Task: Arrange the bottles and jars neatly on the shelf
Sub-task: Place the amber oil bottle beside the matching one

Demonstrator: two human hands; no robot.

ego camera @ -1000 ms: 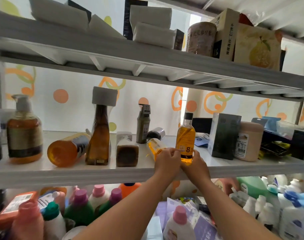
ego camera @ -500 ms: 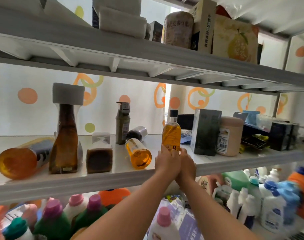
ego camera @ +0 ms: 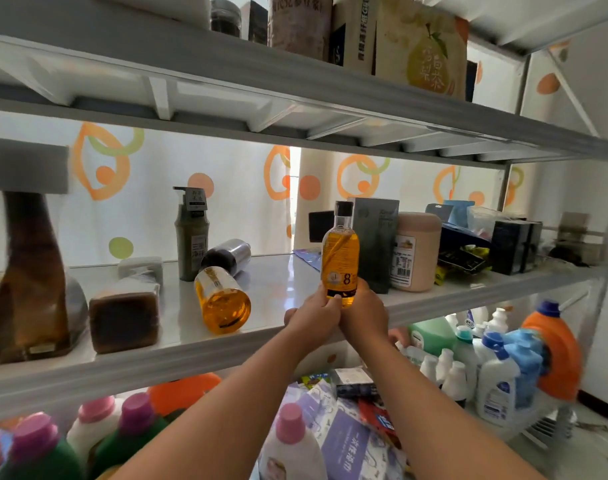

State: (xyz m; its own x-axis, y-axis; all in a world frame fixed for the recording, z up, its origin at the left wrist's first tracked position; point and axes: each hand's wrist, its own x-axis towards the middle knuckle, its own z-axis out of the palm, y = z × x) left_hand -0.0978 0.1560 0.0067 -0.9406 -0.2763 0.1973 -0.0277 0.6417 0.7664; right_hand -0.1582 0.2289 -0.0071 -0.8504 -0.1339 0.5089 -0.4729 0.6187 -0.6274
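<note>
A small amber bottle (ego camera: pixel 340 258) with a black cap and a label bearing an 8 is held upright at the front edge of the middle shelf (ego camera: pixel 281 282), its base clasped from both sides. The left hand (ego camera: pixel 313 318) is curled around the lower left of the bottle, thumb laid across the label, while the right hand (ego camera: pixel 364 315) is wrapped around the lower right and back; the two hands are pressed against each other below the bottle. Whether the base rests on the shelf cannot be told. Just behind and to the right a dark grey box (ego camera: pixel 377 242) and a beige jar (ego camera: pixel 416 251) are seen standing. To the left a second amber bottle (ego camera: pixel 222 292) is lying on its side, bottom toward the camera, near an upright grey-green pump bottle (ego camera: pixel 191 237).
</note>
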